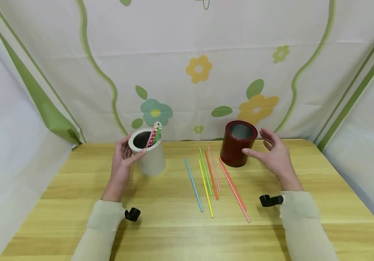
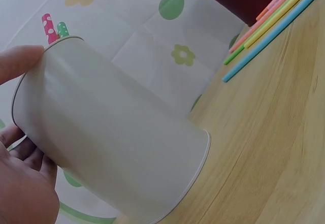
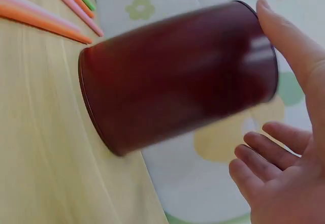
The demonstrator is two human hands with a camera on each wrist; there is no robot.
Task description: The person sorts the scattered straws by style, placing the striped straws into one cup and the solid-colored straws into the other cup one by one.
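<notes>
A white cylindrical can point(image 1: 152, 161) stands on the table at the left, holding a few dotted paper straws point(image 1: 153, 137), red and green. My left hand point(image 1: 123, 157) grips this can near its rim, thumb at the front and fingers round the left side, as the left wrist view also shows. To the right stands a dark red can point(image 1: 234, 152), its visible inside grey and without straws. Beside it is my right hand point(image 1: 274, 156), fingers spread and apart from the can. The right thumb reaches the red can's rim; whether it touches I cannot tell.
Between the cans lie several thin plastic straws, among them a blue straw point(image 1: 194, 185), a yellow straw point(image 1: 206, 189) and a green straw point(image 1: 205, 171). A pink straw point(image 1: 234, 192) lies against an orange one. Behind the wooden table point(image 1: 173, 235) hangs a flowered curtain point(image 1: 173, 65).
</notes>
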